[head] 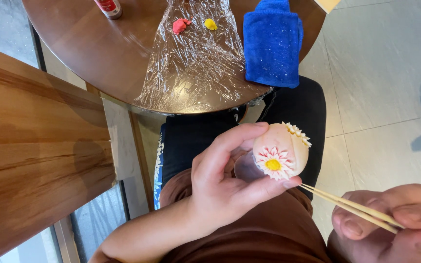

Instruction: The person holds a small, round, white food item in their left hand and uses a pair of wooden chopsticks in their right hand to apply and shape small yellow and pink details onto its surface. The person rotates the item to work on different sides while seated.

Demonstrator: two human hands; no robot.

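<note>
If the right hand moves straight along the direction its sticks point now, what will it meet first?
The right hand holds thin wooden sticks pointing up-left. Their tips sit just below the pink flower-decorated ball, by a fingertip of the left hand. It would likely meet the ball's lower edge first, though depth is unclear.

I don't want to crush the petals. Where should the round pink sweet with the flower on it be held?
Hold the pink sweet by its smooth rounded sides, as the left hand does now: thumb on the lower edge, fingers over the top, coming from behind. The carved flower faces outward and a petal fringe lines the upper right edge, so keep off both.
</note>
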